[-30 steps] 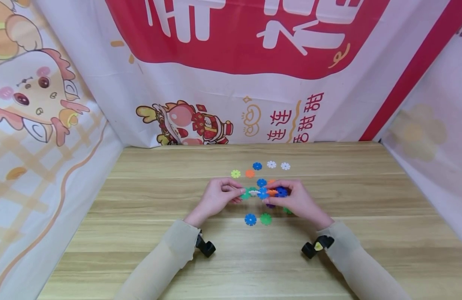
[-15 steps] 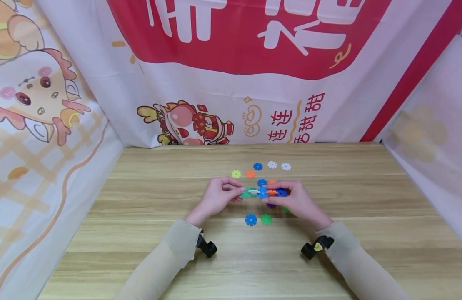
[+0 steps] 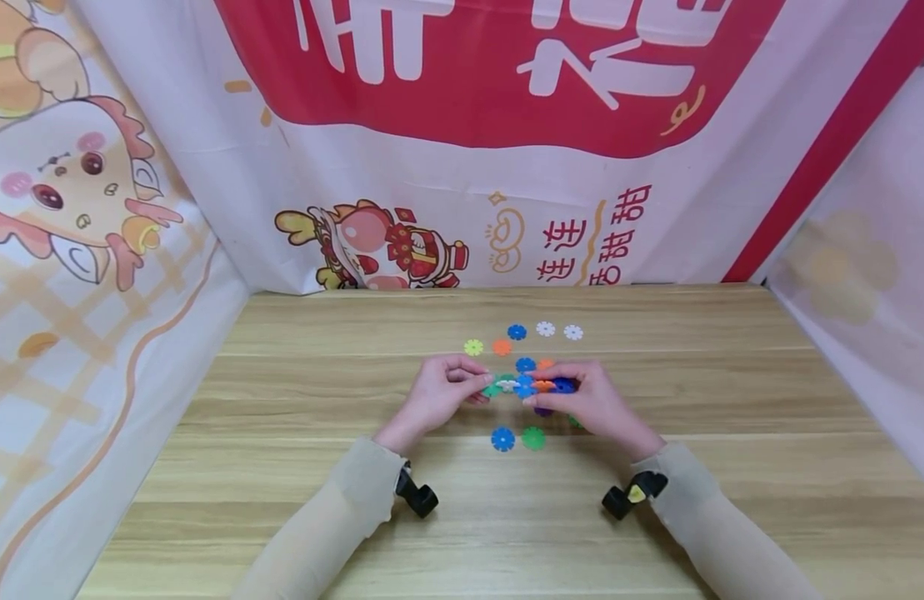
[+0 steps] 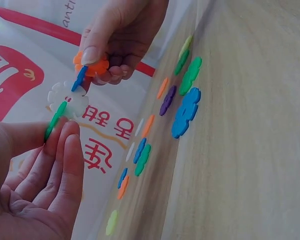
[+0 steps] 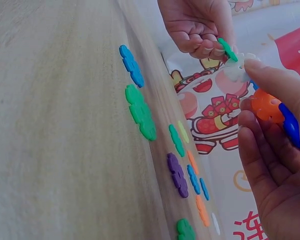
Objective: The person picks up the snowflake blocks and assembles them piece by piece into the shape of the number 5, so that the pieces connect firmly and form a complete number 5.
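Observation:
A chain of flower-shaped snowflake discs is held above the table between both hands. My left hand (image 3: 442,390) pinches the green disc (image 4: 55,121) at the chain's left end. A white disc (image 4: 67,101) joins the green one, standing crosswise to it. Beyond it follow a blue disc (image 4: 79,79), an orange disc (image 5: 266,106) and a darker blue disc (image 5: 291,126). Around the blue part of the chain, beside the orange disc, my right hand (image 3: 592,400) grips with thumb and fingers. Its fingers partly cover the right end in the head view.
Loose discs lie on the wooden table (image 3: 319,367). A blue disc (image 3: 502,439) and a green disc (image 3: 533,438) are nearest me. Yellow (image 3: 473,347), orange (image 3: 502,347) and white (image 3: 573,332) discs lie behind the hands. A printed cloth (image 3: 462,208) hangs behind.

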The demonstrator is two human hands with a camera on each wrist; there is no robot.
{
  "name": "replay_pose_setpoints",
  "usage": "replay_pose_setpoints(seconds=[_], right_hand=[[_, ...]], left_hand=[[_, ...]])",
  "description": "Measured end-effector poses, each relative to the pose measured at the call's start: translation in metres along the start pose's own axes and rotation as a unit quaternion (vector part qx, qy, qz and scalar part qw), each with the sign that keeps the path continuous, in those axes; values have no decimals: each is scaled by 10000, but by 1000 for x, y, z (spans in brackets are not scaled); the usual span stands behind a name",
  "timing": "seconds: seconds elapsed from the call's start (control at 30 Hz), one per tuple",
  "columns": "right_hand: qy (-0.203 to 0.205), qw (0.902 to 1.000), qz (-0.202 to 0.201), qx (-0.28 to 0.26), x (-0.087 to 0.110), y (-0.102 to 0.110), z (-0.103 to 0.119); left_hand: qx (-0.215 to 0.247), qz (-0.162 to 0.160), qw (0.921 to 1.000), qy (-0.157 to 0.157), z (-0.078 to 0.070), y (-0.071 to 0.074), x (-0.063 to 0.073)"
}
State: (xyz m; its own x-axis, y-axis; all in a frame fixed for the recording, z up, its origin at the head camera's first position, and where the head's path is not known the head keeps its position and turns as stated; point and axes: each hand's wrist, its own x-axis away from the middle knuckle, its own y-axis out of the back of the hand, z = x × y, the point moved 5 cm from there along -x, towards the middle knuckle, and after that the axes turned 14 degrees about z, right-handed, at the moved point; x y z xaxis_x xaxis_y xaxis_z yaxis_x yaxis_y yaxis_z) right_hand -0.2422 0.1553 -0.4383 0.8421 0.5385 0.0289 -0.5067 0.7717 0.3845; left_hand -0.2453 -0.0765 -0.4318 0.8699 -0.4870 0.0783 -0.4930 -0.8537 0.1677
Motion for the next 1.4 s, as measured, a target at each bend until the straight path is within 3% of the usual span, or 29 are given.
replay_pose_setpoints(seconds=[0.47,1.03,1.2,1.4], right_hand=[[-18,9999,-80,60,0,-1,-1],[75,9998,148,76,-2,3,3],[66,10000,50,30,-1,7,3],[-5,10000,-27,-57,1,12,4]], left_hand=[[9,60,10000,-38,3,1,-5],[75,330,9994,-47,4,7,-10],[0,95,9997,-222,5,20,-15],[-813,-278,9963,-66,12,38,-28]])
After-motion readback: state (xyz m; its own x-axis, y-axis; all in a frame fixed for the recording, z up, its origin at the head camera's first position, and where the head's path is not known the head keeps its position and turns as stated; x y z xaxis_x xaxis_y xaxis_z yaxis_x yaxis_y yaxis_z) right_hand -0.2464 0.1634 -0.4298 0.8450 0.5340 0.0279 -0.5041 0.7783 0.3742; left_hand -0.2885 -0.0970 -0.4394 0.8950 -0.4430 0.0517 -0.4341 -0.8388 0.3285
